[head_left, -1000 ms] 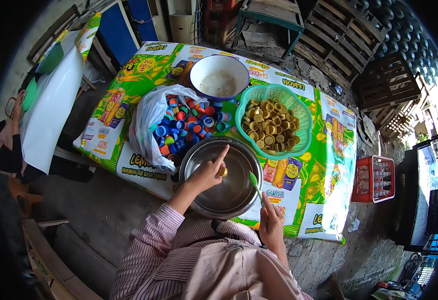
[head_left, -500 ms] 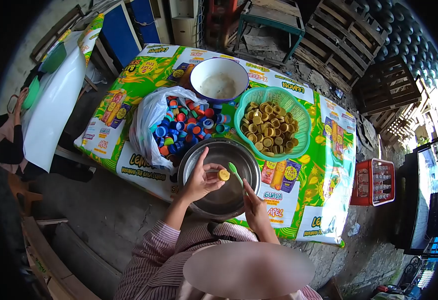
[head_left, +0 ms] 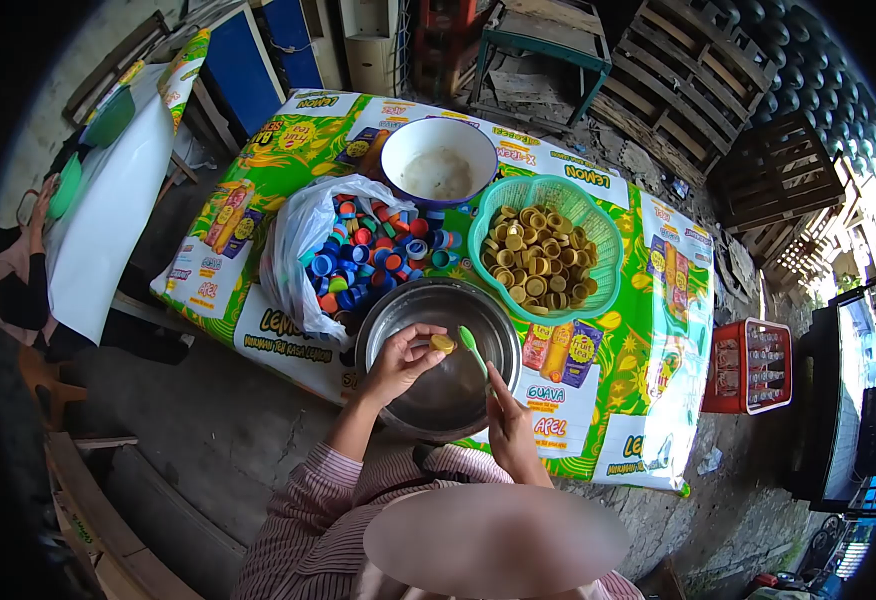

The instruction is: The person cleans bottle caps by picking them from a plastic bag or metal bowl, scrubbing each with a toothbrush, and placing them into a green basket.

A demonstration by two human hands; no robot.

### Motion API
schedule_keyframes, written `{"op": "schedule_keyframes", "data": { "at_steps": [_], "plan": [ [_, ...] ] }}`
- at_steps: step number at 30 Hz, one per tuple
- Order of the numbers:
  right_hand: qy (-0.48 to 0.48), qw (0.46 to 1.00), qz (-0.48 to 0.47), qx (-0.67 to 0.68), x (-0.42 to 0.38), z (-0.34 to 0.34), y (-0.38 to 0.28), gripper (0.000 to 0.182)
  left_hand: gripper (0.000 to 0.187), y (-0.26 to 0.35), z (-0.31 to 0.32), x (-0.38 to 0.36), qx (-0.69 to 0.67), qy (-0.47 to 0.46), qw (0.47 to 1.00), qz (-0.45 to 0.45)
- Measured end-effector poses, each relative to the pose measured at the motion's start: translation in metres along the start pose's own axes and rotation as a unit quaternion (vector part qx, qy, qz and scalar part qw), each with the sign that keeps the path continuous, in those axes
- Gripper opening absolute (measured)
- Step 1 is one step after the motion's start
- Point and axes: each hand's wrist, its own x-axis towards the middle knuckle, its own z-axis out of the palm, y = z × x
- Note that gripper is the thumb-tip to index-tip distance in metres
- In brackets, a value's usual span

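Note:
My left hand [head_left: 401,366] pinches a yellow bottle cap [head_left: 442,344] above the steel bowl [head_left: 374,312]. In my right hand [head_left: 510,418] is a green toothbrush [head_left: 472,346], its head up beside the cap but apart from it. A plastic bag [head_left: 291,262] with blue, red and green caps [head_left: 358,253] lies behind the bowl to the left. Behind it to the right, a turquoise basket [head_left: 608,240] holds many yellow caps [head_left: 538,258].
A white enamel basin [head_left: 439,160] stands at the back of the table [head_left: 598,440]. A red crate of bottles [head_left: 749,365] is on the floor at the right. At the far left, another person's hand [head_left: 40,200] touches a green bowl [head_left: 65,186].
The fingers of my left hand have closed in, its raised index finger now down at the cap. The cap has tilted and shifted slightly left and up.

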Motion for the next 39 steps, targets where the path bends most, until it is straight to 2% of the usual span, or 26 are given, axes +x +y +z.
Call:
{"op": "schedule_keyframes", "data": {
  "at_steps": [1, 3, 4, 5, 7, 9, 11, 13, 15, 24, 30, 34, 37, 39],
  "plan": [
    [0.001, 1.0, -0.001, 0.001, 0.0, 0.001, 0.001, 0.051, 0.034, 0.0, 0.0, 0.0, 0.001, -0.001, 1.0, 0.0],
    [0.038, 0.989, -0.142, 0.001, -0.001, 0.004, 0.005, 0.049, 0.03, 0.0, 0.002, -0.002, -0.068, 0.025, 0.996, -0.042],
    [0.038, 0.986, -0.161, 0.01, -0.001, 0.008, 0.007, 0.05, 0.03, 0.0, 0.003, -0.002, -0.068, 0.023, 0.997, -0.043],
    [0.04, 0.986, -0.16, 0.01, 0.001, 0.007, 0.009, 0.05, 0.028, 0.001, 0.004, -0.002, -0.097, 0.03, 0.993, -0.063],
    [0.045, 0.994, -0.101, 0.012, 0.005, 0.004, 0.009, 0.05, 0.027, 0.004, 0.007, -0.002, -0.126, 0.037, 0.988, -0.084],
    [0.051, 0.993, -0.105, 0.003, 0.0, 0.0, 0.0, 0.05, 0.027, 0.007, 0.009, -0.001, -0.139, 0.06, 0.979, -0.139],
    [0.002, 0.994, -0.107, -0.006, -0.002, -0.002, -0.009, 0.05, 0.028, 0.002, 0.007, -0.001, -0.177, 0.06, 0.971, -0.148],
    [0.007, 0.994, -0.107, -0.015, 0.002, 0.002, 0.002, 0.049, 0.029, 0.001, 0.007, -0.001, -0.216, 0.058, 0.962, -0.156],
    [0.057, 0.994, -0.092, -0.022, 0.005, 0.001, 0.006, 0.049, 0.03, 0.002, 0.005, -0.001, -0.226, 0.067, 0.954, -0.187],
    [0.03, 0.988, -0.141, -0.053, 0.001, 0.011, 0.005, 0.049, 0.031, 0.004, 0.001, 0.0, -0.317, 0.023, 0.93, -0.183],
    [0.054, 0.985, -0.131, -0.099, -0.001, 0.009, 0.003, 0.05, 0.031, 0.0, 0.002, 0.003, -0.323, 0.06, 0.929, -0.169],
    [0.058, 0.989, -0.127, -0.051, 0.0, 0.005, -0.004, 0.047, 0.031, 0.002, 0.003, 0.0, -0.323, 0.053, 0.928, -0.176],
    [0.043, 0.989, -0.125, -0.061, -0.001, 0.005, -0.006, 0.047, 0.033, 0.012, 0.01, -0.003, -0.319, 0.029, 0.939, -0.127],
    [0.029, 0.989, -0.13, -0.07, -0.001, 0.007, -0.003, 0.047, 0.034, 0.013, 0.011, -0.005, -0.25, 0.057, 0.959, -0.119]
  ]
}}
